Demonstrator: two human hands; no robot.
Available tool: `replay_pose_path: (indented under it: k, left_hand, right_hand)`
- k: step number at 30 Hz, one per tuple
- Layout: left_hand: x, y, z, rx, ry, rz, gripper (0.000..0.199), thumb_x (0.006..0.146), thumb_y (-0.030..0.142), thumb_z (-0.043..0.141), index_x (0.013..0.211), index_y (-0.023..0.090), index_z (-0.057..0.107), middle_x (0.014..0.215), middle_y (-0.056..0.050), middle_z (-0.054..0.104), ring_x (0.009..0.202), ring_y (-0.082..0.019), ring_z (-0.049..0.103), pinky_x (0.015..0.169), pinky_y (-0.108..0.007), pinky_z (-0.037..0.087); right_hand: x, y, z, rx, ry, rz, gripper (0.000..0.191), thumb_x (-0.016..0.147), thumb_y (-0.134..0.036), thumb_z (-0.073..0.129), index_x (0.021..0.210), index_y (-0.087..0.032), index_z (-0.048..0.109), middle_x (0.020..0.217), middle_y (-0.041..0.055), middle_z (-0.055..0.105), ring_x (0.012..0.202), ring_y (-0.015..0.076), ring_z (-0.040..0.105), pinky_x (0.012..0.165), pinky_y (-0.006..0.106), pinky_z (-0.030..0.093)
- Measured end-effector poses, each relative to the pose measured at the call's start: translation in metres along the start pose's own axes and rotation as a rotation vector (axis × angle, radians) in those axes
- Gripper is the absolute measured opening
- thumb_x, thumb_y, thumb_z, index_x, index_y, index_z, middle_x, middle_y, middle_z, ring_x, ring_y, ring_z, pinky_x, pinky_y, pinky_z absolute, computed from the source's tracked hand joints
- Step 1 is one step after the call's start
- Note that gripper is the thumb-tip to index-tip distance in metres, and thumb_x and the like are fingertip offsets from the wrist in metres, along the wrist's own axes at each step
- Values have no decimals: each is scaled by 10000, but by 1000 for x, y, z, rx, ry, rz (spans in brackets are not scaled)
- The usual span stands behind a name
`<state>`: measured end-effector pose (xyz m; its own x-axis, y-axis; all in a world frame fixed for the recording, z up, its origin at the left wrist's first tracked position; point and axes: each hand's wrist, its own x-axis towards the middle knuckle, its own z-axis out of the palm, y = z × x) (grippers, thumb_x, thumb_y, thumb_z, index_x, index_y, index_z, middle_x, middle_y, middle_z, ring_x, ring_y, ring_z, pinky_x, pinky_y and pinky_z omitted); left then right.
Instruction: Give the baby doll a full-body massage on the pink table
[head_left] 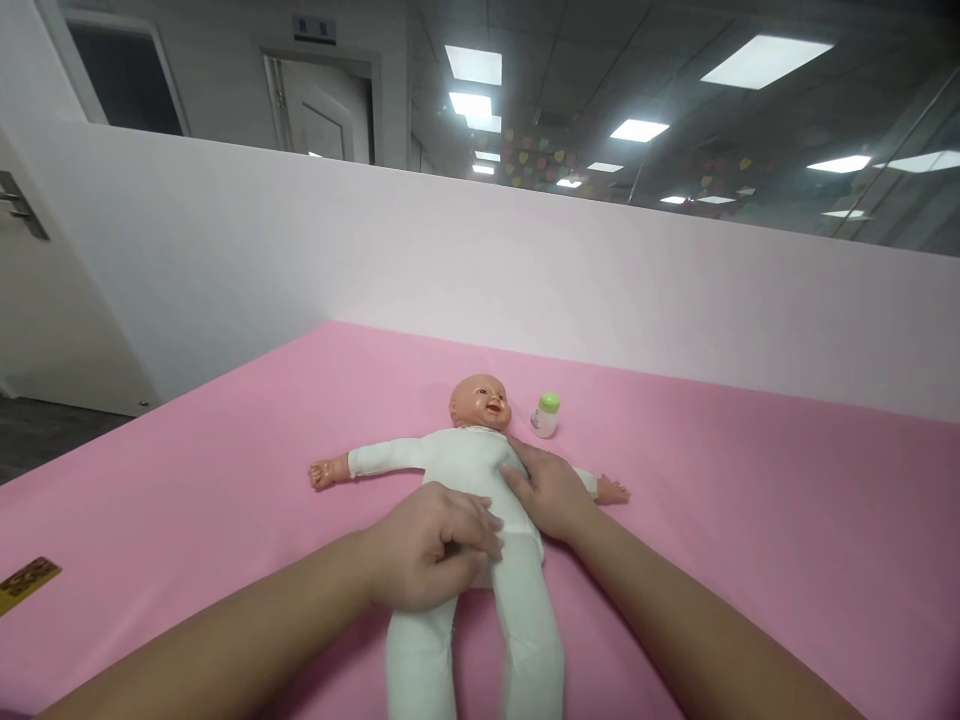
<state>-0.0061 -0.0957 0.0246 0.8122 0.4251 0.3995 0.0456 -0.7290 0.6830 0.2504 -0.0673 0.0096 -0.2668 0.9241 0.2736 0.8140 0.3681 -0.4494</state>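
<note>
A baby doll (480,510) with a cloth body in white and a bald plastic head lies on its back, arms stretched out to both sides. My left hand (435,545) is over its lower belly, fingers loosely bent, thumb apart from them, nothing held. Whether those fingertips touch the cloth I cannot tell. My right hand (551,490) rests open against the chest on the right side, its fingers laid along the shoulder and partly covering the doll's arm. Just beyond that hand stands a small clear bottle (545,416) with a green cap.
The doll and bottle are on a pink padded surface (225,450), bordered at the back by a low white wall (480,270). A yellow and black label (28,585) lies at the left edge. A door (45,290) with a metal handle is at far left, and glass rises above the wall.
</note>
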Motion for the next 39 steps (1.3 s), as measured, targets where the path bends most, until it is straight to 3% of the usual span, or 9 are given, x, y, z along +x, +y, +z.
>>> replay_pose_path:
  k: [4, 7, 11, 16, 24, 30, 33, 35, 39]
  left_hand:
    - [6, -15, -5, 155, -2, -123, 456, 979, 308, 538, 1405, 234, 682, 1350, -48, 634, 1336, -129, 591, 1314, -308, 394]
    - [12, -30, -13, 340, -11, -247, 548, 1033, 445, 475, 1568, 338, 524, 1605, -12, 400, 1555, -184, 377, 1365, -402, 307]
    - [18, -48, -22, 510, -46, -352, 615, 1042, 585, 404, 1619, 375, 441, 1702, 27, 159, 1647, -231, 167, 1395, -461, 202]
    - [20, -62, -23, 549, 30, -438, 708, 1029, 663, 374, 1654, 329, 390, 1699, 12, 181, 1647, -235, 163, 1408, -454, 158]
    - [13, -71, -24, 533, 222, -631, 736, 1020, 664, 348, 1640, 276, 427, 1637, -16, 346, 1549, -218, 376, 1352, -421, 312]
    - [11, -74, -26, 551, 222, -652, 698, 1058, 601, 244, 1635, 257, 433, 1621, -19, 375, 1559, -202, 364, 1389, -482, 187]
    - [10, -73, -26, 548, 208, -658, 695, 1063, 587, 228, 1640, 252, 423, 1626, -19, 365, 1568, -193, 352, 1389, -483, 184]
    - [10, -73, -26, 555, 205, -657, 697, 1064, 584, 225, 1642, 246, 418, 1629, -17, 360, 1567, -183, 356, 1395, -471, 178]
    - [10, -73, -24, 573, 199, -672, 701, 1064, 581, 212, 1647, 246, 408, 1633, -12, 352, 1575, -184, 346, 1394, -466, 185]
  right_hand:
    - [1, 1, 5, -29, 3, -4, 564, 1081, -527, 445, 1572, -255, 505, 1474, 102, 630, 1349, 326, 587, 1129, 482, 439]
    - [2, 1, 10, -66, -2, -3, 579, 1095, -530, 405, 1586, -235, 484, 1503, 116, 604, 1382, 330, 560, 1154, 494, 416]
    - [2, 1, 16, -106, -18, -1, 588, 1111, -506, 346, 1604, -207, 457, 1546, 135, 559, 1417, 333, 526, 1189, 512, 376]
    - [-1, 0, 15, -123, -50, -20, 615, 1104, -499, 351, 1627, -183, 421, 1581, 147, 516, 1456, 339, 483, 1214, 531, 346]
    - [-2, 6, 15, -140, -111, 15, 669, 1103, -555, 347, 1660, -185, 361, 1659, 140, 411, 1536, 332, 378, 1261, 555, 290]
    - [-15, -4, -1, -114, -97, -72, 627, 1078, -510, 454, 1640, -235, 416, 1734, 71, 255, 1619, 340, 173, 1299, 608, 185]
    - [-30, -30, -14, 56, -61, -344, 490, 1048, -405, 512, 1506, -251, 599, 1642, 69, 448, 1576, 315, 317, 1298, 581, 225]
    - [-40, -52, -20, 281, -157, -546, 400, 1006, -379, 569, 1367, -273, 701, 1484, 60, 629, 1432, 281, 540, 1265, 502, 334]
    - [-49, -79, -17, 542, -305, -644, 375, 948, -450, 624, 1255, -279, 756, 1261, 53, 761, 1255, 259, 686, 1203, 436, 425]
